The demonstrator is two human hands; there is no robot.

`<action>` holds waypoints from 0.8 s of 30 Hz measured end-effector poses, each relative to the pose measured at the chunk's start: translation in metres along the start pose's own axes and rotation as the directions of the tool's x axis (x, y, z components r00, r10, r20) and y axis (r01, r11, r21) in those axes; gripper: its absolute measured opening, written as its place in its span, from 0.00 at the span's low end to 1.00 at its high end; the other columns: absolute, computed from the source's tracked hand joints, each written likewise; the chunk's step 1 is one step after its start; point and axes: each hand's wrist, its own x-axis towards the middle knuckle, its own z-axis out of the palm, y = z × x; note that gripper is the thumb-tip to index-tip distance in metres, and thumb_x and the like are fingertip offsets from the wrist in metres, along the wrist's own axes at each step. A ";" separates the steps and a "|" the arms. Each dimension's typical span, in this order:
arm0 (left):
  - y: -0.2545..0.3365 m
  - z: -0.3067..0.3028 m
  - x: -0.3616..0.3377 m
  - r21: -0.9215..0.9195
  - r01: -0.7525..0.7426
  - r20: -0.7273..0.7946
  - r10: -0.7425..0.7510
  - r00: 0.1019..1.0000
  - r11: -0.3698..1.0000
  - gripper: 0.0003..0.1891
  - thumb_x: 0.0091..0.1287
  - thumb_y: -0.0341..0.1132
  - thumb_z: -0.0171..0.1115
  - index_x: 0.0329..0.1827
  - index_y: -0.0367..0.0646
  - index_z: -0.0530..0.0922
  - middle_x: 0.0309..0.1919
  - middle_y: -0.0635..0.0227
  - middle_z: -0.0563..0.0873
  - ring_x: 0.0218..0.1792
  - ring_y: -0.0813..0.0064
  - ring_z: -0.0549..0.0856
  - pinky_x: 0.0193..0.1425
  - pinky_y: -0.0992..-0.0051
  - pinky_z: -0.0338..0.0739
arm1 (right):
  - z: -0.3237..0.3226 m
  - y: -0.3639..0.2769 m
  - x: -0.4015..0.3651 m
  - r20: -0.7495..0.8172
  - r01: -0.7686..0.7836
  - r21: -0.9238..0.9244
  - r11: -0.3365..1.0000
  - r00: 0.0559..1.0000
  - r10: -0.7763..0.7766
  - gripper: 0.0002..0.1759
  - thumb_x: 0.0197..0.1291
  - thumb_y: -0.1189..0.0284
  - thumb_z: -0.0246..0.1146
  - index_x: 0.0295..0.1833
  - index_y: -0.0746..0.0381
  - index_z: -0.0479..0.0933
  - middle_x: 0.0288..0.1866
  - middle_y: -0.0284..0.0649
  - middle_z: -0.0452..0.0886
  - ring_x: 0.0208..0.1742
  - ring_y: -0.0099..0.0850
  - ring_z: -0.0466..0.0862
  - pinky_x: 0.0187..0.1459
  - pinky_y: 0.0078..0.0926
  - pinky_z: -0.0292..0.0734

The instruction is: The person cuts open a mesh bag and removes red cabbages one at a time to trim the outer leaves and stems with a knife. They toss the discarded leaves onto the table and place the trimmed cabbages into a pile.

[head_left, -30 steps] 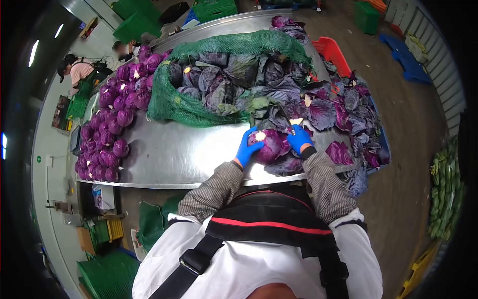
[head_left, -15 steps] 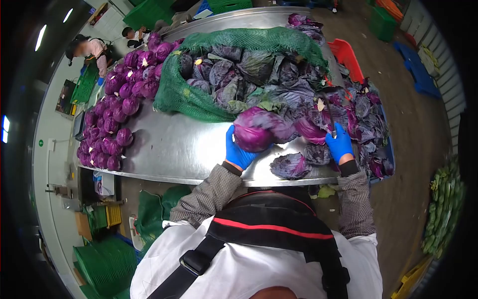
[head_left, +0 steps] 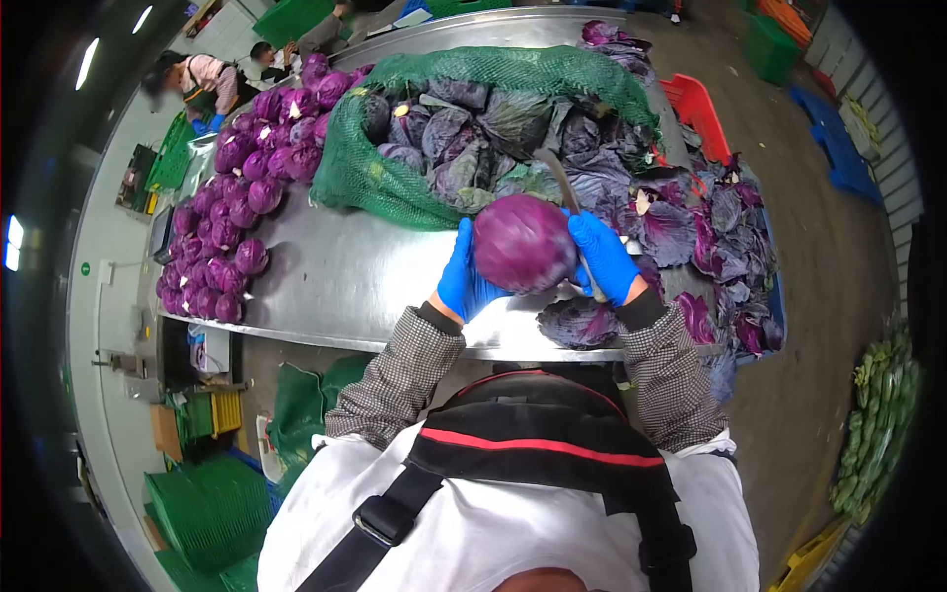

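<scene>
A round red cabbage (head_left: 523, 245) with a smooth purple surface is held up over the metal table. My left hand (head_left: 461, 280), in a blue glove, grips it from the left side. On the other side my right hand (head_left: 602, 259), also gloved in blue, is closed around a knife (head_left: 560, 180) and rests against the cabbage. The blade points up and away, past the cabbage's right edge. Beyond sits an open green mesh sack (head_left: 345, 163) full of cabbages in dark outer leaves. A loose leaf (head_left: 577, 324) lies below my right hand.
Trimmed purple cabbages (head_left: 225, 235) are piled along the left of the metal table (head_left: 345, 276). Stripped leaves (head_left: 728, 219) heap up at right, near a red crate (head_left: 700, 116). A person (head_left: 202, 84) in blue gloves stands at the far left.
My right hand has moved left with the knife, from the leaf heap to the cabbage. The loose outer leaf hanging from the cabbage is off it, leaving a smooth surface facing me.
</scene>
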 end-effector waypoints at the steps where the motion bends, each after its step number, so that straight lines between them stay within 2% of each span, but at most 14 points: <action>1: 0.005 -0.004 -0.004 0.040 0.012 0.045 -0.014 0.999 0.999 0.40 0.62 0.65 0.40 0.70 0.49 0.50 0.67 0.53 0.58 0.65 0.52 0.63 0.59 0.44 0.67 | 0.006 0.004 -0.001 0.028 -0.055 0.067 0.996 0.998 0.053 0.32 0.58 0.45 0.54 0.61 0.55 0.64 0.18 0.35 0.72 0.11 0.19 0.67 0.12 0.16 0.62; 6: 0.005 -0.017 -0.032 0.080 -0.035 0.044 0.032 0.999 0.996 0.41 0.62 0.64 0.45 0.70 0.46 0.50 0.67 0.53 0.58 0.65 0.51 0.63 0.62 0.45 0.64 | 0.035 0.004 -0.007 0.074 -0.072 -0.061 0.996 0.994 0.076 0.31 0.59 0.45 0.53 0.56 0.59 0.65 0.20 0.37 0.74 0.12 0.20 0.69 0.11 0.17 0.63; 8: 0.004 -0.022 -0.040 0.231 -0.090 -0.007 0.094 0.996 0.969 0.40 0.61 0.62 0.49 0.70 0.46 0.51 0.67 0.55 0.58 0.65 0.53 0.64 0.63 0.49 0.64 | 0.040 0.007 -0.008 0.134 -0.100 -0.047 0.994 0.985 0.106 0.30 0.59 0.45 0.54 0.54 0.59 0.66 0.20 0.37 0.74 0.11 0.20 0.68 0.11 0.17 0.63; 9: 0.001 -0.028 -0.043 0.416 -0.202 0.007 0.219 0.976 0.887 0.40 0.61 0.58 0.53 0.69 0.44 0.52 0.66 0.56 0.60 0.64 0.57 0.66 0.64 0.54 0.64 | 0.042 0.019 -0.003 0.155 -0.163 0.064 0.984 0.976 0.152 0.30 0.58 0.45 0.54 0.52 0.59 0.66 0.20 0.37 0.74 0.11 0.20 0.68 0.11 0.17 0.63; 10: 0.002 -0.033 -0.046 0.408 -0.214 0.000 0.235 0.972 0.888 0.40 0.61 0.58 0.53 0.69 0.44 0.52 0.66 0.56 0.60 0.64 0.57 0.66 0.64 0.54 0.64 | 0.044 0.029 0.001 0.182 -0.227 0.172 0.959 0.964 0.196 0.29 0.58 0.45 0.55 0.50 0.59 0.66 0.20 0.37 0.74 0.11 0.20 0.68 0.11 0.17 0.62; 12: 0.007 -0.041 -0.051 0.690 -0.356 0.001 0.492 0.871 0.630 0.36 0.61 0.50 0.58 0.68 0.42 0.55 0.63 0.58 0.65 0.62 0.61 0.68 0.63 0.55 0.65 | 0.054 0.035 0.002 0.252 -0.289 0.168 0.943 0.937 0.242 0.29 0.57 0.44 0.54 0.47 0.59 0.67 0.20 0.36 0.73 0.12 0.20 0.68 0.11 0.16 0.62; 14: 0.015 -0.061 -0.063 0.615 -0.352 0.005 0.443 0.896 0.705 0.32 0.62 0.49 0.54 0.66 0.43 0.59 0.63 0.59 0.66 0.62 0.61 0.68 0.64 0.54 0.63 | 0.071 0.035 0.001 0.237 -0.264 0.074 0.962 0.941 0.240 0.21 0.61 0.50 0.53 0.37 0.59 0.70 0.16 0.37 0.73 0.11 0.22 0.70 0.11 0.18 0.62; 15: 0.015 -0.071 -0.074 0.330 -0.333 -0.103 0.384 0.918 0.883 0.33 0.61 0.51 0.54 0.67 0.45 0.58 0.64 0.59 0.64 0.64 0.60 0.66 0.64 0.52 0.63 | 0.077 0.043 0.004 0.293 -0.312 0.080 0.947 0.915 0.277 0.20 0.62 0.51 0.52 0.45 0.57 0.70 0.19 0.37 0.74 0.11 0.22 0.69 0.11 0.18 0.61; 16: 0.018 -0.080 -0.083 0.003 -0.294 -0.179 0.289 0.940 0.956 0.34 0.60 0.52 0.53 0.67 0.48 0.58 0.65 0.59 0.62 0.65 0.59 0.64 0.64 0.51 0.62 | 0.074 0.045 0.005 0.382 -0.305 -0.125 0.944 0.863 0.330 0.35 0.57 0.43 0.53 0.60 0.59 0.63 0.28 0.39 0.76 0.22 0.26 0.75 0.20 0.24 0.71; 18: 0.039 -0.114 -0.101 0.047 -0.490 -0.304 0.480 0.823 0.870 0.36 0.60 0.56 0.50 0.68 0.50 0.55 0.66 0.59 0.59 0.66 0.56 0.60 0.64 0.44 0.59 | 0.069 0.100 0.013 0.215 -0.011 -0.568 0.823 0.963 0.162 0.37 0.56 0.45 0.55 0.63 0.59 0.61 0.40 0.48 0.79 0.37 0.37 0.81 0.38 0.34 0.75; 19: 0.055 -0.158 -0.114 0.241 -0.557 -0.305 0.607 0.734 0.795 0.37 0.59 0.57 0.50 0.68 0.49 0.54 0.66 0.59 0.59 0.65 0.57 0.61 0.64 0.47 0.60 | 0.060 0.105 0.008 0.182 0.008 -0.662 0.749 0.972 0.150 0.39 0.54 0.46 0.57 0.65 0.58 0.59 0.45 0.50 0.78 0.44 0.40 0.79 0.45 0.35 0.73; 20: 0.071 -0.146 -0.120 0.118 -0.691 -0.370 0.678 0.635 0.713 0.40 0.56 0.59 0.54 0.68 0.47 0.55 0.65 0.58 0.60 0.64 0.57 0.62 0.64 0.48 0.61 | 0.046 0.109 0.003 0.149 0.024 -0.747 0.664 0.980 0.132 0.40 0.53 0.47 0.58 0.67 0.57 0.58 0.50 0.53 0.77 0.51 0.44 0.77 0.52 0.37 0.70; 22: 0.112 -0.204 -0.129 -0.168 -0.877 -0.448 0.757 0.475 0.451 0.41 0.55 0.59 0.57 0.67 0.47 0.56 0.67 0.56 0.58 0.63 0.56 0.64 0.65 0.51 0.61 | 0.003 0.136 -0.003 0.027 -0.071 -0.772 0.632 0.989 0.145 0.41 0.51 0.48 0.60 0.67 0.56 0.57 0.50 0.52 0.77 0.50 0.44 0.78 0.51 0.36 0.71; 24: 0.133 -0.149 -0.127 -0.128 -0.848 -0.625 0.622 0.472 0.514 0.39 0.56 0.60 0.56 0.65 0.43 0.59 0.65 0.50 0.61 0.64 0.54 0.64 0.66 0.51 0.59 | -0.054 0.169 -0.013 -0.165 -0.109 -0.715 0.691 0.986 -0.015 0.40 0.51 0.50 0.61 0.67 0.56 0.59 0.51 0.53 0.76 0.51 0.46 0.77 0.52 0.37 0.70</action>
